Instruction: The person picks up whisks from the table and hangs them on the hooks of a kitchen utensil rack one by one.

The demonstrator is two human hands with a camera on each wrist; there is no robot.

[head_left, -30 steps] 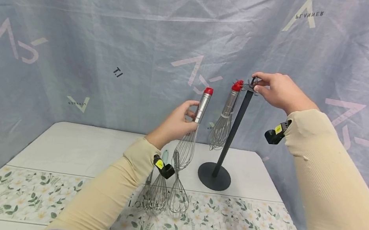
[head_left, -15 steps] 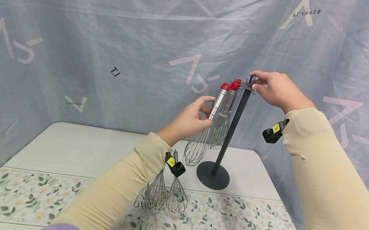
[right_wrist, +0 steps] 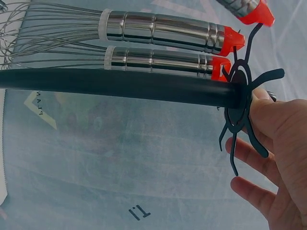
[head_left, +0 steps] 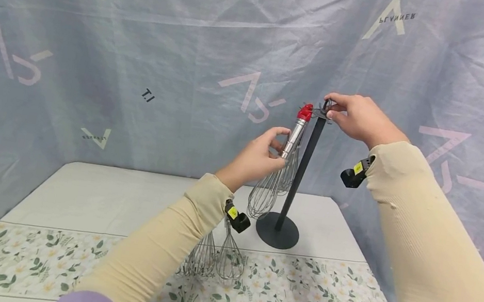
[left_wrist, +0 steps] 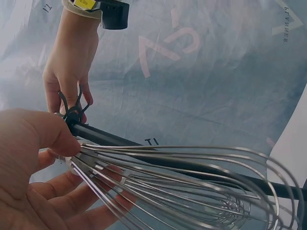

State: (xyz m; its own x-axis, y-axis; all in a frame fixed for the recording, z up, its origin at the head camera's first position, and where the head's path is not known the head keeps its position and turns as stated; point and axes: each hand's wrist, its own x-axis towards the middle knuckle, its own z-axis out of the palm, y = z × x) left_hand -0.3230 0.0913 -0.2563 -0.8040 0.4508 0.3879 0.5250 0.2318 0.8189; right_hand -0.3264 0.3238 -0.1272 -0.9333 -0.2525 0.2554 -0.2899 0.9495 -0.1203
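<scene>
My left hand (head_left: 259, 158) holds a wire whisk by its silver handle (head_left: 293, 138), thumb and fingers around the lower part. Its red cap is up at the hooks of a black stand (head_left: 303, 170), balloon hanging down and tilted left. In the right wrist view, this whisk's red cap (right_wrist: 259, 14) meets the end of an upper hook. Two similar whisks, one nearer (right_wrist: 165, 31) and one beside the pole (right_wrist: 158, 62), hang from other hooks. My right hand (head_left: 356, 117) pinches the top of the stand above the hook ring (right_wrist: 250, 79).
More whisks (head_left: 230, 260) lie on the table's floral band (head_left: 297, 284), their handles hidden behind my left wrist. The stand's round base (head_left: 276, 237) sits on the white table (head_left: 99, 192). A grey-blue cloth (head_left: 180, 58) hangs behind.
My left hand has carried its whisk to the right and up, from apart from the stand to the hooks beside the hanging whisks. My right hand stays at the stand's top.
</scene>
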